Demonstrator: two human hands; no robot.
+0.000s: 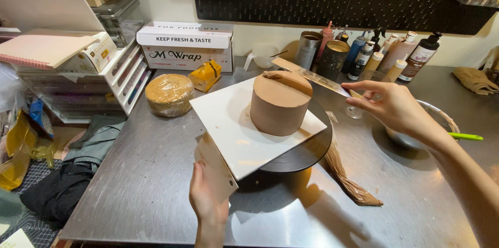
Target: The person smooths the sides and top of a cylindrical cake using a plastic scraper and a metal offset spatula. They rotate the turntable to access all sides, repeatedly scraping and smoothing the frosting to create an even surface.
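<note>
Under white board [228, 123]: turntable [306, 154] mostly hidden; left hand [205, 196] grips scraper [215, 167].

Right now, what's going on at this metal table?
A person is icing a round brown cake that sits on a white square board atop a dark turntable. The right hand holds a long flat scraper laid across the cake's top edge, where a ridge of frosting has gathered. The left hand holds the near corner of the board, with a pale flat scraper against it. A used piping bag lies on the steel table, and a wrapped cake layer sits behind.
</note>
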